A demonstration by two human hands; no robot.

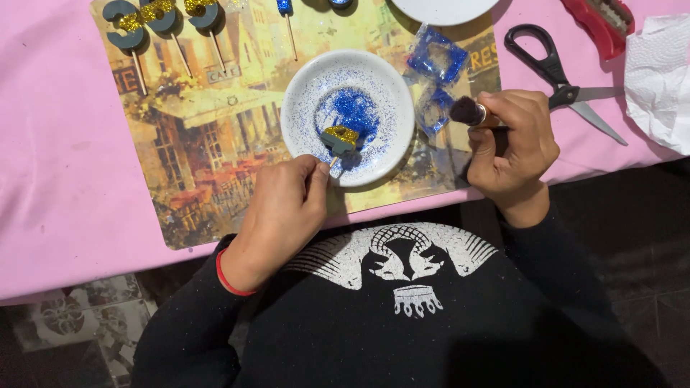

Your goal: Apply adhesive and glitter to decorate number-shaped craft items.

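Nearest you, dark patterned floor tiles (68,323) show below the worktop edge. Your left hand (277,215) pinches the stick of a small grey topper (338,140) with gold glitter, holding it over a white plate (348,115) dusted with blue glitter. Your right hand (514,144) is closed around a brush (468,111) with a dark tip, just right of the plate. Plate and hands sit over a placemat (215,144) printed with a street scene, laid on a pink tablecloth (50,144). Farther off lie black scissors (557,75), small blue-glitter bags (436,57), crumpled paper towel (658,79) and finished toppers (154,18)
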